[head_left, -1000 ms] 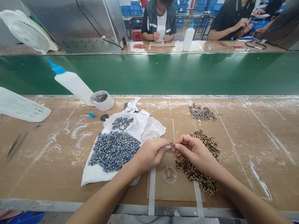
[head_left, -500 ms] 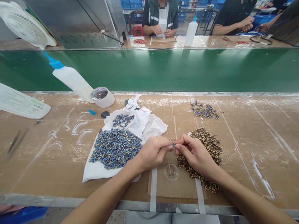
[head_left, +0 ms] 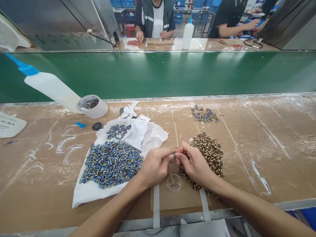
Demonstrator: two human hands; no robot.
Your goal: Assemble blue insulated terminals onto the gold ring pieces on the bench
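My left hand [head_left: 155,166] and my right hand [head_left: 195,163] meet fingertip to fingertip, both closed in a pinch. Between them is a tiny blue-and-dark part [head_left: 173,153], mostly covered by the fingers. To the left, a large pile of blue-and-yellow parts [head_left: 111,163] lies on a white cloth [head_left: 85,194]. A heap of small brown-and-cream parts [head_left: 208,153] spreads beside and partly behind my right hand. Just below my fingers stands a small clear cup [head_left: 173,182] with a thin stick in it.
A smaller group of blue parts [head_left: 206,114] lies at the back right. A tape roll [head_left: 93,107], a tilted white bottle [head_left: 53,87] and a black cap [head_left: 97,126] are at the left. Beyond the green divider [head_left: 158,74], a person [head_left: 155,19] works beside another bottle [head_left: 188,34].
The view has swung right, so the table's contents appear farther left. My hands stay pinched together around the tiny part. The person opposite has moved a hand to the red pile.
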